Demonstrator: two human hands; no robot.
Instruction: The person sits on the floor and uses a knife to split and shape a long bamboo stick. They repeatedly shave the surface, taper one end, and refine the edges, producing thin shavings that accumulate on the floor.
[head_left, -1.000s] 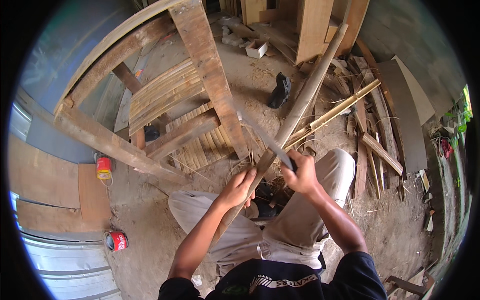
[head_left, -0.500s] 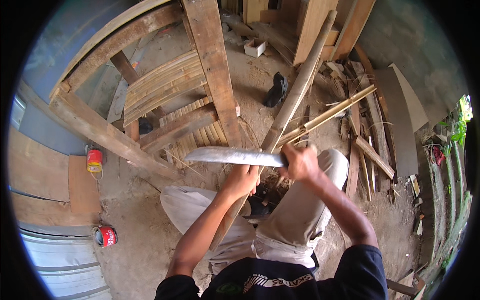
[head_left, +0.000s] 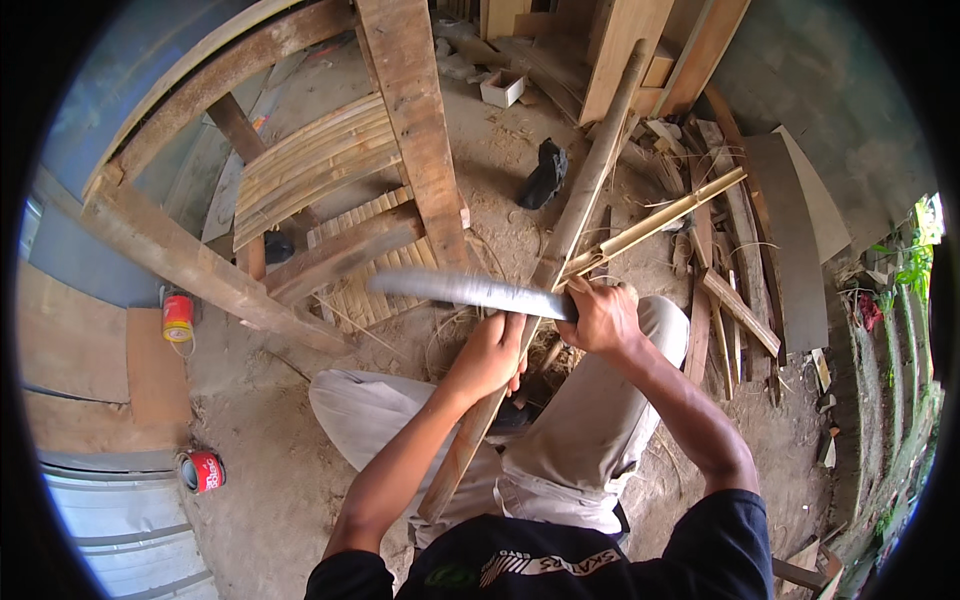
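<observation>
My right hand (head_left: 604, 318) is closed round the handle of a machete (head_left: 490, 293). Its broad grey blade points left and crosses over a long bamboo strip (head_left: 588, 200), with the tip smeared by motion. Just below the blade, my left hand (head_left: 490, 357) grips that strip, its fingers wrapped round it. The strip runs from my lap up and away to the right, slanting between my knees. A second split bamboo length (head_left: 680, 212), hollow side showing, sticks out to the right beyond my right hand.
A wooden frame (head_left: 412, 110) with bamboo slats (head_left: 320, 165) stands at the upper left. Scrap boards (head_left: 742, 312) lie along the right. Red cans (head_left: 178, 318) sit at the left, a black bag (head_left: 545, 175) and a small white box (head_left: 502, 88) farther off.
The machete's blade has tilted, its tip rising while the handle end drops slightly. Both hands keep their holds. The whole view has shifted a little.
</observation>
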